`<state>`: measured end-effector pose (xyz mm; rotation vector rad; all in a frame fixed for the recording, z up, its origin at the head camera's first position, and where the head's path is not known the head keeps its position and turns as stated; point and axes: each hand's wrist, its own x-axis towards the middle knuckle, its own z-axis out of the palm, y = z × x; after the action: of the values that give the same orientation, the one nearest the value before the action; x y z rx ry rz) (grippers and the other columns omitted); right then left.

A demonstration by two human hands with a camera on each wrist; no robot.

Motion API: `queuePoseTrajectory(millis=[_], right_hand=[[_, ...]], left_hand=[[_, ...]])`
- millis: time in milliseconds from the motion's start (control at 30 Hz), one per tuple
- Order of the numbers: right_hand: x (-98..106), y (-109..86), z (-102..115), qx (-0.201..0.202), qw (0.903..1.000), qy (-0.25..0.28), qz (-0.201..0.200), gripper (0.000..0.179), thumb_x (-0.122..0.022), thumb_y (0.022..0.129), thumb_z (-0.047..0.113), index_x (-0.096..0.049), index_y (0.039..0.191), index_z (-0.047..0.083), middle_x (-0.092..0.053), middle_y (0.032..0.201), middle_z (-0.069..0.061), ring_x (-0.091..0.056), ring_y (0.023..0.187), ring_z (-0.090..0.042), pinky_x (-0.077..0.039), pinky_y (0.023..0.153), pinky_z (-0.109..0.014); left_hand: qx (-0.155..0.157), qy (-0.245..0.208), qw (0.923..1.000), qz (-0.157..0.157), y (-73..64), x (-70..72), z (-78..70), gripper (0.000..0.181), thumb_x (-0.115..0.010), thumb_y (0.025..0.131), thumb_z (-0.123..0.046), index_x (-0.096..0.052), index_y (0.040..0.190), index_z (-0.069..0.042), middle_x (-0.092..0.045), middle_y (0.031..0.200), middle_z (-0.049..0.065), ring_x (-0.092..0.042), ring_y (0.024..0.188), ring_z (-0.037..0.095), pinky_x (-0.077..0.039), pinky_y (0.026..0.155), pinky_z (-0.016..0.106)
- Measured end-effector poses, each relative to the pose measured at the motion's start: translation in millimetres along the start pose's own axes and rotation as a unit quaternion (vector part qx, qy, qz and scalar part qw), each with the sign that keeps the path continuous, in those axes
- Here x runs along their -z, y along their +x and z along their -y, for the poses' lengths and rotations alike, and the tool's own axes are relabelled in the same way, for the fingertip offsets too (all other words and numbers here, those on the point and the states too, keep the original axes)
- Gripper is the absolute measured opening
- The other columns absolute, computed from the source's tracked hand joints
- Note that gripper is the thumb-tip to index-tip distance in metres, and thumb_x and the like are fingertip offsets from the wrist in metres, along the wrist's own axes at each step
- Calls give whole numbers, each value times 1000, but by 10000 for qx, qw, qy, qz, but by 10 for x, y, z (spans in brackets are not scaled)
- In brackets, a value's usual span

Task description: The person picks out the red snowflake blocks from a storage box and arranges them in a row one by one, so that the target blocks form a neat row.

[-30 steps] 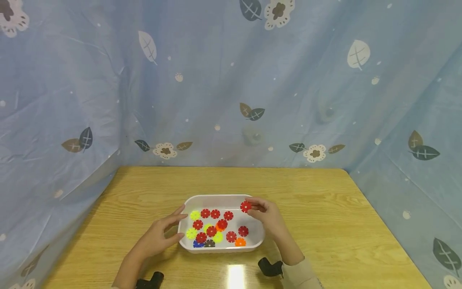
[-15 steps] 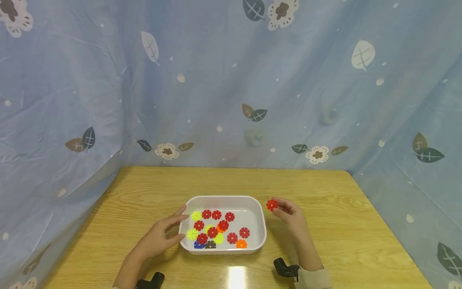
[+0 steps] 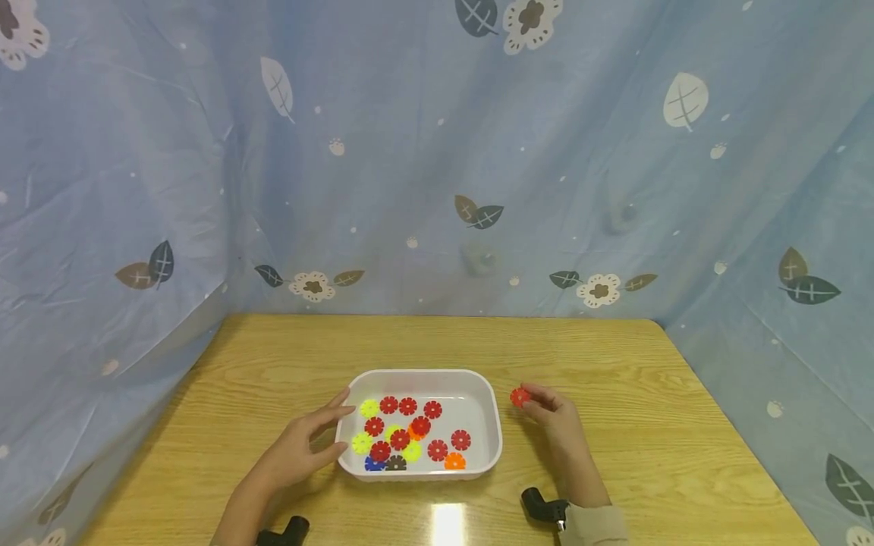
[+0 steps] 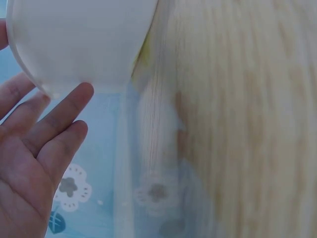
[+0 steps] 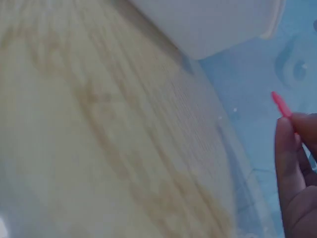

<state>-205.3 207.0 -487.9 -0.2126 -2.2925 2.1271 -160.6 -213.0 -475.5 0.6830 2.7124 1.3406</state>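
Note:
My right hand (image 3: pixel 565 426) pinches a red notched plastic disc (image 3: pixel 520 397) between thumb and fingertips, just right of the white tray (image 3: pixel 498 425). Seen edge-on in the right wrist view, the same red disc (image 5: pixel 280 104) sticks out past the fingertips. My left hand (image 3: pixel 303 447) rests against the tray's left end with fingers fairly straight and spread. From the left wrist, fingertips (image 4: pixel 85 91) touch the outer wall of the tray (image 4: pixel 79 44). Inside lie several notched discs: red (image 3: pixel 460 440), yellow (image 3: pixel 362 443), orange (image 3: pixel 454 461), blue (image 3: pixel 373 464) and dark brown (image 3: pixel 396 462).
The tray stands on a wooden table (image 3: pixel 614 394). Behind and at both sides hangs a blue patterned curtain (image 3: pixel 410 152). Each wrist carries a black camera mount, such as the right mount (image 3: pixel 542 506).
My right hand has carried the red disc from above the tray's far right corner out to the right, then slightly lower. My left hand has stayed at the tray.

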Motion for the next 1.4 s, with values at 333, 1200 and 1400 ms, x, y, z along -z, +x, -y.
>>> queuePoseTrajectory(millis=[333, 1200, 1400], right_hand=[[11, 47, -149, 208, 9947, -995, -149, 34, -64, 85, -1, -63, 118, -6, -65, 115, -20, -59, 90, -4, -50, 74, -10], [-48, 27, -192, 1207, 9405, -3139, -488, 26, -64, 81, -1, -69, 107, -3, -63, 104, -17, -64, 92, -27, -56, 79, -35], [-24, 20, -173, 803, 9623, -2532, -580, 28, -62, 88, 6, -65, 115, -1, -66, 111, -17, -62, 99, -27, -53, 78, -22]], left_hand=[[-49, -53, 10000, 10, -1, 6, -11, 51, -66, 89, -24, -52, 135, -7, -27, 155, 12, -52, 124, 31, -44, 100, 49], [-63, -24, 10000, -4, -5, 0, -34, 50, -66, 89, -24, -52, 134, -6, -28, 154, 11, -51, 125, 30, -46, 99, 47], [-102, -47, 9999, -11, -1, -4, -13, 50, -66, 89, -24, -52, 134, -6, -28, 155, 12, -52, 125, 31, -45, 100, 49]])
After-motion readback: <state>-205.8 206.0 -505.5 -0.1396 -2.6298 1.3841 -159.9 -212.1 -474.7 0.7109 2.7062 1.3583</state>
